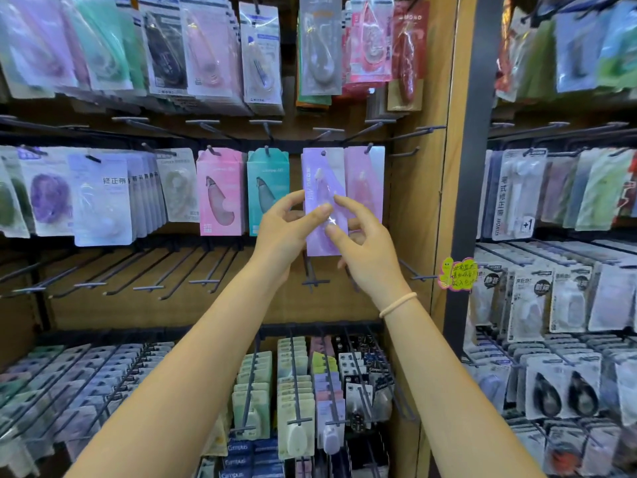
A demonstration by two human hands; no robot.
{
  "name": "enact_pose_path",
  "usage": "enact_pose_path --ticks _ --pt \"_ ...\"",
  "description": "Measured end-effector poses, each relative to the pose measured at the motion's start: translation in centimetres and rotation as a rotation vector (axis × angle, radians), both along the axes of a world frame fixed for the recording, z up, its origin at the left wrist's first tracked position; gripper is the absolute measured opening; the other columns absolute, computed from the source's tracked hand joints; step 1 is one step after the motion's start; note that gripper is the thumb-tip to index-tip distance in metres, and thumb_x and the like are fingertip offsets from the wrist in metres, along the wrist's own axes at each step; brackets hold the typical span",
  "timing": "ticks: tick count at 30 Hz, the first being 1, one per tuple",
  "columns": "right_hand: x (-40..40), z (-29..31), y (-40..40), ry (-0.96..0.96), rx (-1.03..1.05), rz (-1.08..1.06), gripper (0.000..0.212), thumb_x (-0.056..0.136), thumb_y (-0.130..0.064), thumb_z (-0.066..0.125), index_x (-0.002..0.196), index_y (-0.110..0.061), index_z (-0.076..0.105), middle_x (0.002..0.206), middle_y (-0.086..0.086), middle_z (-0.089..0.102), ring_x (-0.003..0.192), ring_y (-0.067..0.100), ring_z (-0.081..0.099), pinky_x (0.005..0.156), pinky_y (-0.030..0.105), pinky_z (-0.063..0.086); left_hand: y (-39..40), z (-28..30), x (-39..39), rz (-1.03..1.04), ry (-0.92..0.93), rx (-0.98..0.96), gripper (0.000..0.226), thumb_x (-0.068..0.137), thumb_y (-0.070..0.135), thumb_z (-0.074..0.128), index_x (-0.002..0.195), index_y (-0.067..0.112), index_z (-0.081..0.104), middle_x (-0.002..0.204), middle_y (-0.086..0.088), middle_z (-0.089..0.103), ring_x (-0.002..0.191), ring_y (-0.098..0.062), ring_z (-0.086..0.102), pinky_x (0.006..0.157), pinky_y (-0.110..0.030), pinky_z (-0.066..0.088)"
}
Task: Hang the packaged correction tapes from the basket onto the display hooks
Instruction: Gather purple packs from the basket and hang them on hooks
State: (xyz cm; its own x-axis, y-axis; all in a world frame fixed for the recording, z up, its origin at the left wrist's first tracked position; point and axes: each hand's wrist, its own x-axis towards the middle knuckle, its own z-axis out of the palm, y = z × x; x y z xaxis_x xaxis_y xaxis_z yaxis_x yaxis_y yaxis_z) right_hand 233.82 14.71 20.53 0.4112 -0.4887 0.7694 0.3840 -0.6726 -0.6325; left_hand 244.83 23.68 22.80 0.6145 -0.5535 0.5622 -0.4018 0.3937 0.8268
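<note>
From the head view I see both forearms reaching up and forward to the middle row of hooks. My left hand (282, 232) is raised with the palm turned inward, thumb and forefinger pinching the left edge of the lilac pack (322, 181). My right hand (365, 250), with one hair tie (398, 304) on its wrist, is tilted back, thumb and fingers curled onto the pack's right edge and lower front. So two hands clamp one pack. The pack stands upright against the display, its top hole at a hook (323, 153), between the teal pack (267, 188) and the pink-lilac pack (367, 181). One pink pack (220, 191) hangs left of the teal. Whether the hook passes through the hole I cannot tell.
</note>
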Motion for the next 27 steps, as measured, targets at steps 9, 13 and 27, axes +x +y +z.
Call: enact_pose_path --ticks 9,13,27 --pt "0.6 0.0 -0.7 0.054 -0.018 -0.019 0.042 0.099 -0.026 0.063 0.14 -0.027 0.055 0.099 -0.025 0.052 0.076 0.005 0.049 0.07 0.023 0.043 0.2 -0.6 0.5 0.134 -0.212 -0.004 0.054 0.093 0.041 0.074 0.141 0.034 0.048 0.09 -0.015 0.072 0.081 -0.012 0.071 0.078 -0.04 0.063" --pt "0.9 -0.2 -1.3 0.114 -0.073 -0.047 0.046 0.101 -0.03 0.059 0.145 -0.035 0.048 0.106 -0.026 0.051 0.071 0.006 0.05 0.068 0.024 0.048 0.4 -1.5 1.0 0.132 -0.352 0.059 0.057 0.101 0.028 0.065 0.15 0.041 0.04 0.084 -0.025 0.067 0.061 -0.017 0.063 0.055 -0.025 0.057" --pt "3.4 0.4 -2.6 0.298 -0.143 -0.11 0.057 0.103 -0.019 0.054 0.156 -0.027 0.034 0.079 -0.024 0.03 0.071 -0.005 0.036 0.078 0.018 0.038 -2.7 -1.2 4.1 0.311 -0.43 0.232 0.059 0.105 0.034 0.056 0.157 0.046 0.03 0.082 -0.012 0.061 0.07 -0.016 0.06 0.061 -0.022 0.052"
